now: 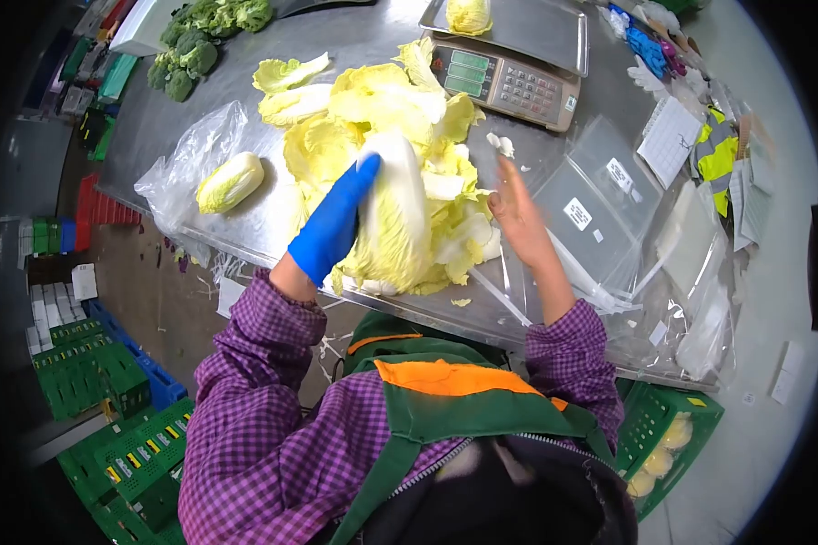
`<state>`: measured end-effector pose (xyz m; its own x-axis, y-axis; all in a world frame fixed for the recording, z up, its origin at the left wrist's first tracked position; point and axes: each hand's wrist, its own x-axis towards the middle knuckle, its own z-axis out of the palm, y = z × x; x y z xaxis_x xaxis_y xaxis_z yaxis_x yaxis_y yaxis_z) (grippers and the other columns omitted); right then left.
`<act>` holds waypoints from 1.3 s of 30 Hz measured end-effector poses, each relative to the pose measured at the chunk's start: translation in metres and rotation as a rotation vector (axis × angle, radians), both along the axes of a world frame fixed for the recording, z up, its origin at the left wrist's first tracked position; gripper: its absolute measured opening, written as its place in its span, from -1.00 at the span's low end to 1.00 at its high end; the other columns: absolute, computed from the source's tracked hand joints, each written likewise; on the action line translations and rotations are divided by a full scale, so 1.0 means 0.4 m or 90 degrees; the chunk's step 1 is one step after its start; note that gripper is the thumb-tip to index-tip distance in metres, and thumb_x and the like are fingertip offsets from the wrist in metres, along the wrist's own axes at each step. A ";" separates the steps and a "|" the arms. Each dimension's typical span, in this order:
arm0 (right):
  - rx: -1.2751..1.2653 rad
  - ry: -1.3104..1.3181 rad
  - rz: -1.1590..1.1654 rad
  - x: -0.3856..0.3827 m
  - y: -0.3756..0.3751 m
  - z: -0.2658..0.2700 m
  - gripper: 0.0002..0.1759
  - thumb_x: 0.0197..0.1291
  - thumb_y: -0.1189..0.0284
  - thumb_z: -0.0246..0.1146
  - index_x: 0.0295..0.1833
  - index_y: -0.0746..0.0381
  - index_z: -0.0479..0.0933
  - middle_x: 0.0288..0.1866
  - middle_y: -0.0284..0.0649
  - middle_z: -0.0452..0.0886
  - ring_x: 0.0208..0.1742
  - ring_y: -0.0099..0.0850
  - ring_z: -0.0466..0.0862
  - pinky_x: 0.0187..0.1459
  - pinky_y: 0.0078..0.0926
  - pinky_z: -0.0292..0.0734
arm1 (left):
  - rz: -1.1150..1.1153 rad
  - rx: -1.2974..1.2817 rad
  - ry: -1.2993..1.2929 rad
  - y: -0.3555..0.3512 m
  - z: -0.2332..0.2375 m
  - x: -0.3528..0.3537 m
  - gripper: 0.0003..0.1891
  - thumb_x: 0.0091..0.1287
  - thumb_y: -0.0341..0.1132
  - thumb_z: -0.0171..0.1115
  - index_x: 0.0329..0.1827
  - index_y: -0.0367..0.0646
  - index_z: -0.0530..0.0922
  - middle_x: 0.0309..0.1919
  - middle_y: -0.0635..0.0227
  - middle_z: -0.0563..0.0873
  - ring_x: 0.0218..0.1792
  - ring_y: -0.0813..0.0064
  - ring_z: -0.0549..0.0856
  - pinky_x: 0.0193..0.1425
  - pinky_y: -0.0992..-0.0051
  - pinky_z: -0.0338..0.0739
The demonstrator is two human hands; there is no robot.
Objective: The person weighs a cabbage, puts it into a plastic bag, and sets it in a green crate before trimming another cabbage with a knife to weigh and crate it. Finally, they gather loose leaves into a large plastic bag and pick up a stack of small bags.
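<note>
A large napa cabbage [395, 222] stands tilted over the table's front edge, its pale stem end pointing away from me. My left hand [334, 225], in a blue glove, grips its left side with the thumb near the stem end. Apart from the cabbage on the right, my bare right hand [520, 218] has its fingers stretched out and holds nothing. Loose yellow-green cabbage leaves [373, 95] are heaped behind and around the cabbage. To the left lies a smaller napa cabbage [230, 183] beside a crumpled clear plastic bag [191, 163].
Behind the leaves stands a scale [504, 77] with another cabbage [469, 15] on its pan. Broccoli [191, 54] sits at the back left. Clear bags with labels [600, 195] cover the right side of the metal table. Green crates [141, 454] are stacked on the floor at left.
</note>
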<state>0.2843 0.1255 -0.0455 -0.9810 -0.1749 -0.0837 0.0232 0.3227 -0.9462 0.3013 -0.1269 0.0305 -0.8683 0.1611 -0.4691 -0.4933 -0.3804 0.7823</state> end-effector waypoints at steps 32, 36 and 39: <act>-0.686 -0.205 -0.045 -0.031 0.175 0.019 -0.14 0.01 0.32 0.28 0.40 0.41 0.10 0.27 -0.04 0.39 0.26 -0.31 0.44 0.23 -0.41 0.38 | -0.219 0.248 -0.025 0.355 -0.062 -0.208 -0.47 0.29 -0.23 0.22 0.28 -0.22 0.35 0.12 0.25 0.56 0.13 0.40 0.55 0.26 0.38 0.41; -0.372 -0.050 0.012 -0.048 0.181 0.100 -0.12 0.00 0.23 0.36 0.39 0.37 0.17 0.28 -0.04 0.38 0.29 -0.30 0.40 0.25 -0.36 0.33 | -0.151 0.361 -0.117 0.314 -0.091 -0.186 -0.43 0.30 -0.19 0.16 0.32 -0.25 0.28 0.15 0.14 0.53 0.15 0.27 0.55 0.23 0.30 0.44; -0.248 0.006 -0.010 -0.040 0.175 0.158 -0.20 0.03 0.18 0.37 0.34 0.31 0.28 0.27 -0.06 0.39 0.28 -0.31 0.41 0.25 -0.31 0.33 | -0.109 0.355 -0.087 0.287 -0.073 -0.158 -0.41 0.30 -0.21 0.16 0.35 -0.23 0.23 0.19 0.14 0.50 0.16 0.25 0.54 0.25 0.29 0.43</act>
